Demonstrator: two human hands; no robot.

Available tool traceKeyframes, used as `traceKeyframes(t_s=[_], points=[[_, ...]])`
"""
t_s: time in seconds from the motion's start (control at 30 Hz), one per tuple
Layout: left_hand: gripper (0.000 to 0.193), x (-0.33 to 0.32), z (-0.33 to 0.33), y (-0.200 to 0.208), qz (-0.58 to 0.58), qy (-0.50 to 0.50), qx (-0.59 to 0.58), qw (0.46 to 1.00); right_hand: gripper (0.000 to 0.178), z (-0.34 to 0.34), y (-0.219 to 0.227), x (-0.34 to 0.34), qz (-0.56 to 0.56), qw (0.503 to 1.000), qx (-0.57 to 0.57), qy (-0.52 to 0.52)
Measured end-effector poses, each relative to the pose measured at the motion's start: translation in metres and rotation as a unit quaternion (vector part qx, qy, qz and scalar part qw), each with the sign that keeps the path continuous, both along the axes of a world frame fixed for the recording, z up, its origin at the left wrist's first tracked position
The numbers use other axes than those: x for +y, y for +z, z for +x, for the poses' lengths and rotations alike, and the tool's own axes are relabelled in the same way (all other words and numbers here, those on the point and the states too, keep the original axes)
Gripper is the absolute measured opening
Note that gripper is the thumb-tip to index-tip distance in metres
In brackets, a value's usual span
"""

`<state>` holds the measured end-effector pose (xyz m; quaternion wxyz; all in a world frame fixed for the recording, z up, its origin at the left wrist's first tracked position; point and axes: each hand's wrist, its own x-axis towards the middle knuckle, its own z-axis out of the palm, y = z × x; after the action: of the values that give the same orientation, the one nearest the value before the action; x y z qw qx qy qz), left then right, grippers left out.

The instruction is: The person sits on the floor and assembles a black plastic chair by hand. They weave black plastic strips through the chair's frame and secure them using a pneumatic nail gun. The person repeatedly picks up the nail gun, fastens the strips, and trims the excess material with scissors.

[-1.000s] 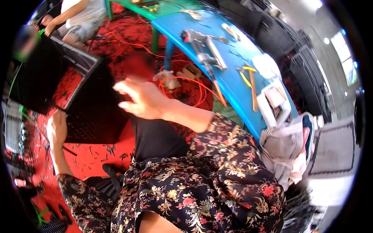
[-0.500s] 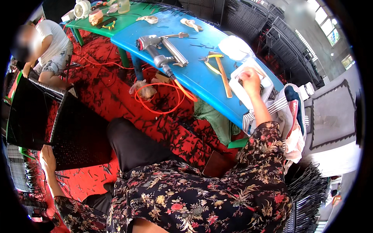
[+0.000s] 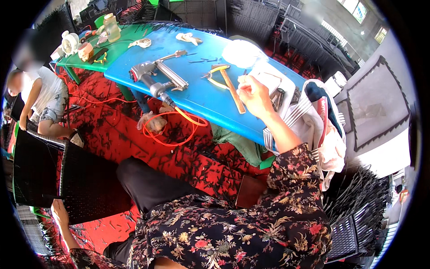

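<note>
Blue table (image 3: 204, 102): right hand (image 3: 255, 96) beside white box (image 3: 289, 87), fingers curled, can't tell if pinching anything; left hand (image 3: 60, 212) touches black woven frame (image 3: 94, 184), grip unclear.

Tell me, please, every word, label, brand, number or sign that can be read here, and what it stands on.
Red strip in the cloth bundle beside the blue table: pale lettering, small and distorted; I will not copy it out.
Nail gun: any marking is too small to read.
Bottle on the green table: any marking is too small to read.
Black woven piece at the left hand: no lettering seen.
</note>
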<state>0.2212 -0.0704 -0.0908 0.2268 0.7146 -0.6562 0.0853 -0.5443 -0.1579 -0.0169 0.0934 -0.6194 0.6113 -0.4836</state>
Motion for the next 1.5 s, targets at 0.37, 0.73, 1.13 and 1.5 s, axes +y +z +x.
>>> traceKeyframes(t_s=[0.37,0.73,1.13,1.5], points=[[0.02,-0.022,-0.059,0.008,0.062,0.043,-0.175,0.982,0.033,0.031,-0.027,-0.039,0.086,0.98,-0.01,0.181],[0.022,-0.025,-0.118,0.015,-0.099,0.026,0.042,0.994,0.029,0.224,-0.001,-0.009,0.12,0.935,0.152,0.297],[0.015,-0.035,-0.127,0.026,-0.001,0.046,0.042,0.998,0.032,0.275,-0.013,0.002,0.141,0.908,0.167,0.357],[0.015,-0.03,-0.127,0.028,-0.026,0.036,0.033,0.998,0.036,0.276,-0.009,0.005,0.144,0.905,0.177,0.358]])
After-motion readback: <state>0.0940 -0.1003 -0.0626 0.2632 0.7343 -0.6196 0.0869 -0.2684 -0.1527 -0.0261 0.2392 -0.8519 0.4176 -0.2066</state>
